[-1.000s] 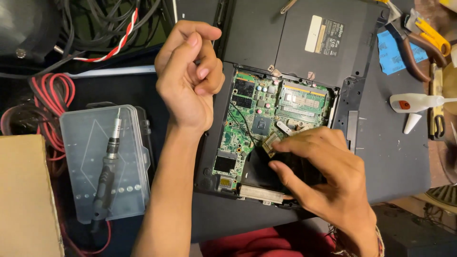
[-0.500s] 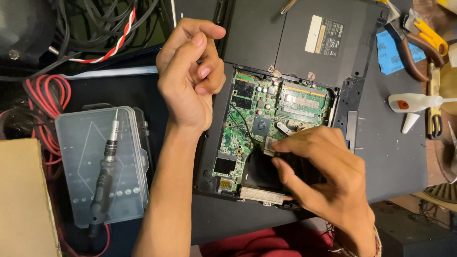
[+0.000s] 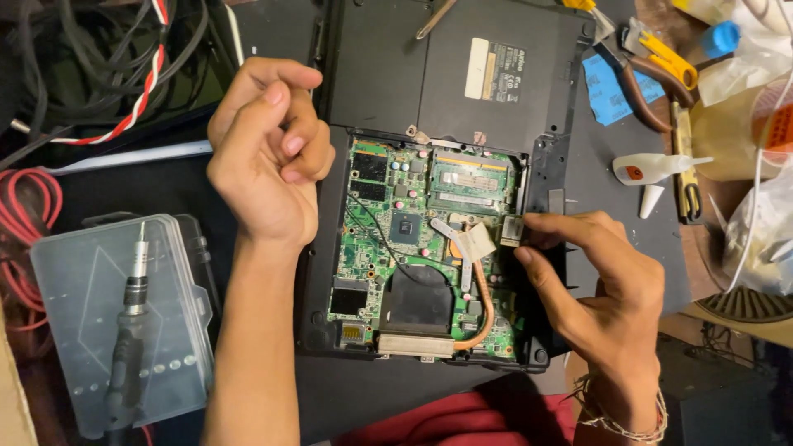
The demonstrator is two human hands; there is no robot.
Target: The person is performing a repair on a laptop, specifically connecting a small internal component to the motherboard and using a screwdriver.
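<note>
View from the head camera, as I watched remotely. My right hand (image 3: 603, 289) pinched a small metal piece (image 3: 510, 231) between thumb and forefinger. The piece sat at the right edge of the green circuit board (image 3: 388, 248), just beside the pale bracket (image 3: 475, 241) over the copper heat pipe (image 3: 483, 314). My left hand (image 3: 264, 165) hovered above the board's left edge, curled into a loose fist. Whether it enclosed anything I could not tell.

The board lay exposed inside the opened laptop base (image 3: 388, 74), with the black fan (image 3: 417, 297) near its lower edge. As I judged it, the step in hand was working the pinched piece at the board's edge. A further move there would call for a steady, light pull, kept clear of the bracket and heat pipe.

To the left on the surface (image 3: 591, 177) lay a clear plastic case (image 3: 91, 281) with a screwdriver (image 3: 128, 347) resting on it, and tangled cables (image 3: 99, 49) lay beyond. To the right lay pliers (image 3: 652, 74) and a white glue bottle (image 3: 652, 168).
</note>
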